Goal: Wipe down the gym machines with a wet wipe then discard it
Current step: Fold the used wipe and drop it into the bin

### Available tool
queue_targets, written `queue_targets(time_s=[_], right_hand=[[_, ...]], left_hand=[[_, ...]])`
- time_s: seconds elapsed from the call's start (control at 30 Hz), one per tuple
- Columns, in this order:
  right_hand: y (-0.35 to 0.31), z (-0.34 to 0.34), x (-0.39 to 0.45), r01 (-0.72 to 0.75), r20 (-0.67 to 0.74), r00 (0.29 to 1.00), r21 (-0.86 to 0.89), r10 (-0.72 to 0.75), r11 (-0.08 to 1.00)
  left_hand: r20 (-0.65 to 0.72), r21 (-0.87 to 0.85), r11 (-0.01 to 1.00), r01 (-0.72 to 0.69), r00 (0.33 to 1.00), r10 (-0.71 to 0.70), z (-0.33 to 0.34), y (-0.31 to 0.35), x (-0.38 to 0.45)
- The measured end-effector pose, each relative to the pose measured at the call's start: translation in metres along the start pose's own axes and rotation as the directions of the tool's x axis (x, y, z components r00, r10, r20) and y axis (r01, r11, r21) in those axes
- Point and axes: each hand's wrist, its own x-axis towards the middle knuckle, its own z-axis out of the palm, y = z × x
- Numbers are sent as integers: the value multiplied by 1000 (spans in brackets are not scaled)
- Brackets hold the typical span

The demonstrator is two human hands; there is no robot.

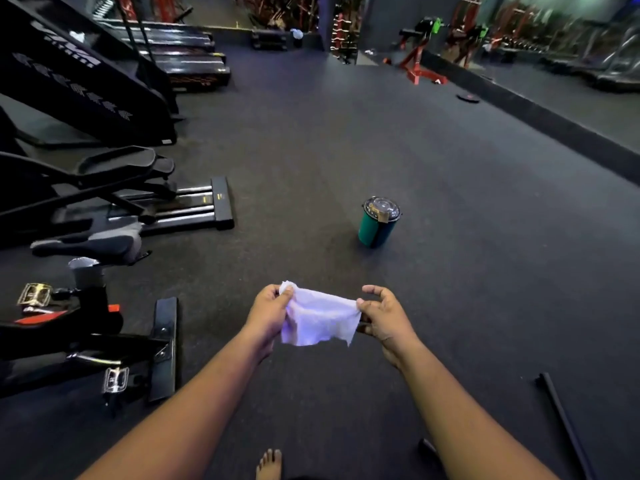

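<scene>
While the left hand (268, 311) and right hand (384, 317) each pinch a corner, the wet wipe (320, 318) hangs spread above the gym floor (450, 237).

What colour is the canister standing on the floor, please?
Green, with a clear domed lid; the canister shows in the head view.

One crumpled white wet wipe (320, 318), one green lidded canister (378, 221), two hands, one bare foot (269, 464), two silver pedals.
</scene>
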Motion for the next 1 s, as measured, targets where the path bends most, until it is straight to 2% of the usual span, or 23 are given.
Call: queue_targets(time_s=[0.1,0.17,0.33,0.43,0.53,0.63,0.73,0.8,0.83,0.87,0.9,0.97,1.0], right_hand=[[-22,18,33,68,-71,995,48,-64,997],[-34,24,53,100,-95,991,60,-94,993],[-61,26,105,146,27,989,83,-148,986],[-81,22,143,214,31,977,-63,-213,975],[-98,13,194,315,-15,943,-267,-331,911],[-115,3,250,356,-27,916,-400,-399,845],[-138,-7,307,382,-12,898,-478,-441,791],[-151,-11,338,409,-3,878,-515,-479,753],[-158,-14,356,418,-3,869,-529,-494,738],[-164,-15,370,427,0,861,-542,-508,724],[-171,-16,387,432,6,858,-550,-514,715],[-182,-17,409,445,36,851,-582,-525,681],[-189,-17,424,447,62,851,-607,-521,657]], left_hand=[[8,118,990,-73,997,73,-4,25,41],[27,129,987,-92,996,89,-8,40,66],[160,127,976,-176,975,155,-9,74,126],[241,129,967,-219,953,184,-1,96,162],[354,188,939,-286,912,207,9,121,204],[362,362,835,-415,888,285,28,146,253],[359,570,636,-521,854,378,50,172,308],[361,626,516,-585,804,473,57,187,336],[349,619,502,-604,784,513,63,193,354],[330,592,533,-605,785,524,66,197,367],[299,537,615,-577,812,502,70,200,383],[283,401,776,-486,872,400,77,204,403],[301,337,826,-452,883,361,82,207,417]])
